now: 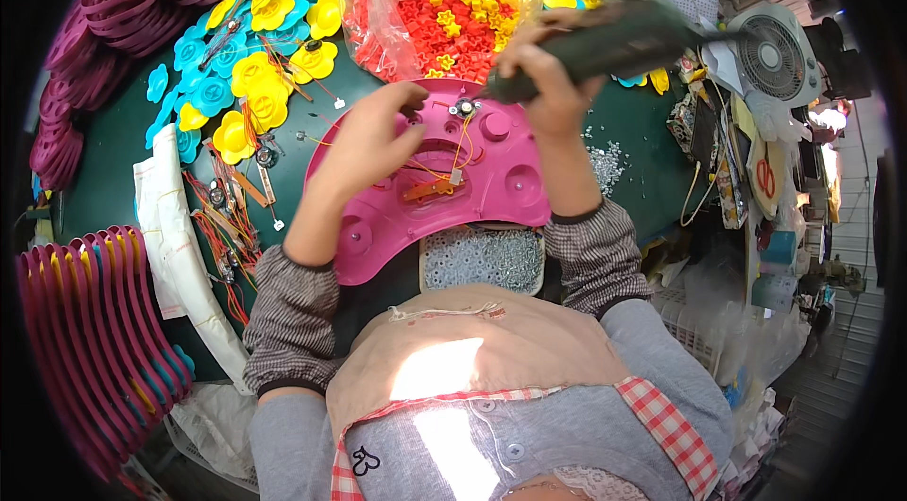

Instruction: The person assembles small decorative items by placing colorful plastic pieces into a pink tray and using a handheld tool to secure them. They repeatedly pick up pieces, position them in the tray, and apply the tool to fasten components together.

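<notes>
A curved pink plastic panel (378, 241) lies in front of me with its inner side up, showing round posts and recesses. Wires, a small round metal component (464, 108) and an orange-brown strip (430, 190) sit in it. My left hand (378, 137) is over the panel's upper left part, fingers curled in; whatever they may hold is hidden. Above the panel's upper right edge, my right hand (548, 71) grips a dark green, elongated tool, apparently a power screwdriver (614, 43), smeared by motion. It is tilted, its thin end toward the right.
A tray of small metal screws (482, 260) stands below the panel, with loose screws (607, 165) to the right. Yellow and blue flower-shaped parts (269, 99), wired components (222, 232) and a bag of red and yellow pieces (453, 19) surround it. A fan (770, 52) stands right; purple panels (94, 321) left.
</notes>
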A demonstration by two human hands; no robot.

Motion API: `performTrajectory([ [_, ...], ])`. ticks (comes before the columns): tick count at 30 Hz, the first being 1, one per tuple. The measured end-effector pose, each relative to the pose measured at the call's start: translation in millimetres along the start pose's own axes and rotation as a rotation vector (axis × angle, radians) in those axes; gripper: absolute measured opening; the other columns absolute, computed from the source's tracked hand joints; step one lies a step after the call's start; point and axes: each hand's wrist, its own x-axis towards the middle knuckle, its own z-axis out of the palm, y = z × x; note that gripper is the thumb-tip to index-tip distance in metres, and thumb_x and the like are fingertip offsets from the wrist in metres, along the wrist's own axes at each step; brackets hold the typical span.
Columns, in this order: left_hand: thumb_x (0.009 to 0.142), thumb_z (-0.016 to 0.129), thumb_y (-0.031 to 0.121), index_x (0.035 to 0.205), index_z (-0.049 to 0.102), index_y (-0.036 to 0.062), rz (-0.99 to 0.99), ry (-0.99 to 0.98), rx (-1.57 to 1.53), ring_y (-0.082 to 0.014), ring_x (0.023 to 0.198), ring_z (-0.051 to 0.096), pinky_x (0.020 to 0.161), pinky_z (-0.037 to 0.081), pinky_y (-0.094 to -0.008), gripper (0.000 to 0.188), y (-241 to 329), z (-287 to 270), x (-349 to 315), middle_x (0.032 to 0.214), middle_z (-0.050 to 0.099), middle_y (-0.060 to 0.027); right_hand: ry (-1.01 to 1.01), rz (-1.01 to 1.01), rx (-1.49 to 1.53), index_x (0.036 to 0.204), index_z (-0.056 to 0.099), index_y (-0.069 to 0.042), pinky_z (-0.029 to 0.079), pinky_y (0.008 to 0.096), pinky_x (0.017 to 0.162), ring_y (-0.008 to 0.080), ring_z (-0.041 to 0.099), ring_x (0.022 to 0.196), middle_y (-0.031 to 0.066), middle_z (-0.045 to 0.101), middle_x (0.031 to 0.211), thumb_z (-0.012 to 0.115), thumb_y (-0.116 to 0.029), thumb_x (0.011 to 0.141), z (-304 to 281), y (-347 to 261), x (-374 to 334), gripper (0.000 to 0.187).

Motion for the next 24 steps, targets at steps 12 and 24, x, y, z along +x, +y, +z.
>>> performTrajectory([
  [12,0.093,0.068,0.009,0.096,0.062,0.0018,0.336,-0.210,0.717,-0.0400,0.096,0.061,0.098,0.044,-0.0518,0.009,-30,-34,-33,0.097,0.063,-0.0192,0.236,0.093,-1.016,0.137,0.054,0.003,0.057,0.0393,0.087,0.0224,0.071,0.099,0.0171,0.070,0.112,0.087,-0.021,0.080,-123,-12,-15,0.070],
  [24,0.099,0.068,0.002,0.114,0.067,-0.0052,-0.001,-0.219,0.092,-0.0171,0.082,0.068,0.073,0.056,-0.0309,0.016,101,-26,-36,0.093,0.072,-0.0123,-0.978,0.435,-0.526,0.084,0.077,0.000,0.052,0.0452,0.060,0.0301,0.069,0.065,0.0153,0.070,0.069,0.079,-0.039,0.080,5,12,-65,0.040],
])
